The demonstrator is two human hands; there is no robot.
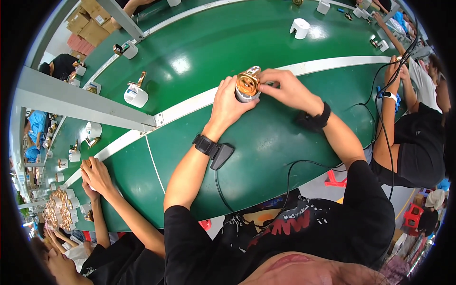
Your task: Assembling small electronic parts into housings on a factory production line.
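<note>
Hands [227,102] either side of gold-topped cylinder [247,86]

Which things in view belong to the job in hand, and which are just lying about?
Job in hand:
shiny gold-coloured round metal part, right hand at it
pale cylindrical housing beneath it, held in the left hand

Apparently just lying about:
white hollow plastic cylinder, ahead right
white plastic cup with gold-coloured arm, ahead left

your left hand [227,103] wraps a round light-coloured housing [246,98], its gold-coloured top [247,84] facing up; your right hand [290,89] touches that top's right edge. beyond the white rail [190,103] stands a notched white piece [300,26].
</note>
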